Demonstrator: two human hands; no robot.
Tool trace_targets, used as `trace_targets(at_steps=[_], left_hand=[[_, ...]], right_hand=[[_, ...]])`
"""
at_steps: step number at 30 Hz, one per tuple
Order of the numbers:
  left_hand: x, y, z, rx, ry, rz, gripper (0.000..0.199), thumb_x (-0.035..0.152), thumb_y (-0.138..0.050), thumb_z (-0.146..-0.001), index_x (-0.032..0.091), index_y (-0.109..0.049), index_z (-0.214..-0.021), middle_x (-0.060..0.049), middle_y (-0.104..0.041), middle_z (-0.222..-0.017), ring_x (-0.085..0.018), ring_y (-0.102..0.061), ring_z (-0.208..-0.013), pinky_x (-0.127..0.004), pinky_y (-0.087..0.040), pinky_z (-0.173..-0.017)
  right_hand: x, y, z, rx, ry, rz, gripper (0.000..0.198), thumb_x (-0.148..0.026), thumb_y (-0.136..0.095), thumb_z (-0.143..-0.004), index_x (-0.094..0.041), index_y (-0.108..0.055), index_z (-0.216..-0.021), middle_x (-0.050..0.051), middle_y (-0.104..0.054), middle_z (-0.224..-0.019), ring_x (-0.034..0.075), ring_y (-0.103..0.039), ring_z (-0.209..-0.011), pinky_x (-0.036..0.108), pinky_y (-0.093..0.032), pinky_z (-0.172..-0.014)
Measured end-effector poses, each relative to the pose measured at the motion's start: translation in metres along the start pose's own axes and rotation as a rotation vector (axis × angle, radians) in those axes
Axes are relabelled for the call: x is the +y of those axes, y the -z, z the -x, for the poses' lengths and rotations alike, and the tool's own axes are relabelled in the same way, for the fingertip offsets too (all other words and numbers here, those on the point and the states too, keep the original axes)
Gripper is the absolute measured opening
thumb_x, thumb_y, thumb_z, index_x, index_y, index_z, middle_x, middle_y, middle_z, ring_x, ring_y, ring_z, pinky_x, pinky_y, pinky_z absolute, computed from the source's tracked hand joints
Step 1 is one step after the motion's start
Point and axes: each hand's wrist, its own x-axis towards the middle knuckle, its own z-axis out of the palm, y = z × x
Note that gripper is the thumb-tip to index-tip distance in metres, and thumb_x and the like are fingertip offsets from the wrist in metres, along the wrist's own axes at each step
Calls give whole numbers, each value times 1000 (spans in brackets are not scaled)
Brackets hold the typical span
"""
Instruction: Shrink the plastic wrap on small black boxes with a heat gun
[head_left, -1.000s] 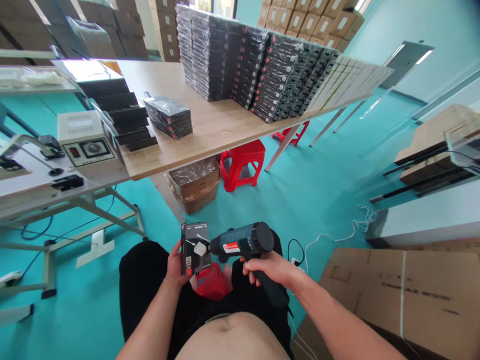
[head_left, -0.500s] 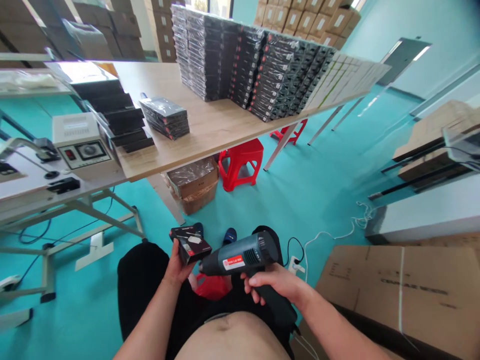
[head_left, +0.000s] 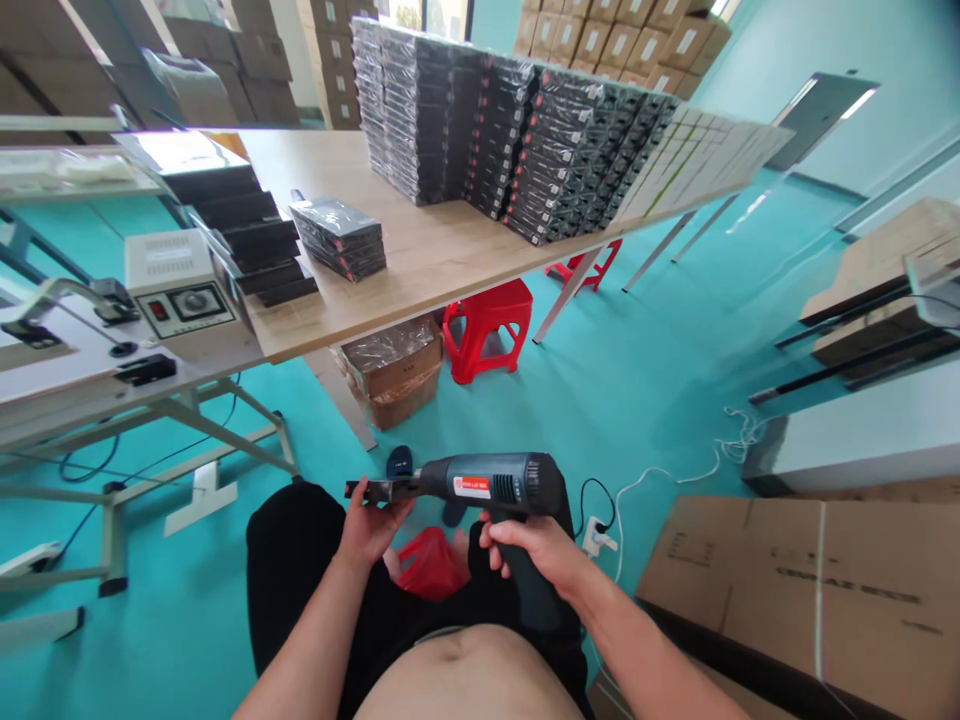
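Observation:
In the head view, my left hand grips a small black box, now seen almost edge-on. My right hand is wrapped around the handle of a dark heat gun. Its nozzle points left, right up against the box's right end; whether they touch I cannot tell. On the wooden table ahead, a short pile of film-wrapped black boxes lies beside a leaning stack of black boxes. Tall stacks of wrapped boxes stand farther back.
A beige control unit sits on the left bench. Red stools and an open carton are under the table. A large carton stands at my right, near a power strip and white cable on the floor.
My left hand has tilted the black box from showing its broad printed face to nearly edge-on. The heat gun has levelled and risen slightly, its nozzle still at the box.

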Motion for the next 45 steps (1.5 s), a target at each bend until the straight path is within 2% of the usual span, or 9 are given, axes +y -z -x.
trace_targets(at_steps=[6,11,16,21,26,31,35,42,45], left_hand=[[1,-3,3,16,-16,21,23,38,-61,-83,17,-52,-88,-14,-66,-96,-32,-68,-94,-49,-57,-77],[1,-2,1,7,13,82,27,40,-62,-82,16,-52,-90,-18,-63,-104,-35,-63,-106,-52,-55,-84],[1,1,-2,30,0,106,33,44,-64,-80,18,-50,-96,-17,-62,-109,-36,-61,-110,-52,-56,-81],[0,2,-1,15,32,100,36,46,-63,-80,16,-50,-96,-21,-61,-110,-36,-62,-108,-50,-56,-81],[1,0,-2,30,-4,52,21,36,-61,-83,17,-53,-90,-9,-67,-86,-25,-69,-80,-41,-58,-70],[0,-4,2,44,-5,54,21,37,-60,-83,18,-53,-89,-10,-68,-87,-28,-69,-85,-46,-57,-74],[1,-4,4,28,-18,96,15,30,-61,-82,18,-53,-88,-7,-68,-82,-23,-69,-75,-38,-58,-68],[3,-1,2,23,28,212,35,40,-63,-79,17,-49,-101,-19,-62,-113,-39,-57,-115,-56,-55,-83],[4,0,-1,-4,12,225,32,39,-64,-78,17,-50,-98,-19,-60,-117,-41,-52,-121,-57,-54,-85]], right_hand=[[2,4,1,-103,-24,70,31,-28,-66,-69,-10,-68,-95,6,-69,-79,14,-61,-59,26,-46,-52],[5,2,-3,60,-19,52,31,-30,-65,-71,-11,-66,-94,5,-69,-76,15,-61,-58,26,-46,-51],[7,4,-3,-24,-32,48,32,-30,-68,-68,-11,-68,-95,5,-69,-77,15,-62,-59,26,-46,-52],[5,1,0,100,-25,37,30,-32,-66,-71,-13,-68,-94,4,-68,-74,14,-61,-58,26,-47,-52],[5,-15,1,-165,15,71,23,-28,-67,-70,-13,-70,-87,5,-69,-75,14,-60,-57,28,-47,-54],[-5,-28,-7,-94,72,72,22,-28,-64,-72,-15,-70,-89,2,-68,-68,13,-58,-54,27,-46,-53],[-10,-29,-11,-188,48,183,15,-25,-66,-69,-14,-70,-77,1,-64,-59,14,-57,-53,27,-47,-53],[-5,-10,-16,132,-4,16,29,-31,-65,-72,-12,-68,-93,5,-69,-71,14,-61,-57,26,-48,-51],[-2,1,-11,90,-45,3,28,-29,-64,-72,-10,-67,-93,7,-69,-76,14,-61,-56,24,-47,-49]])
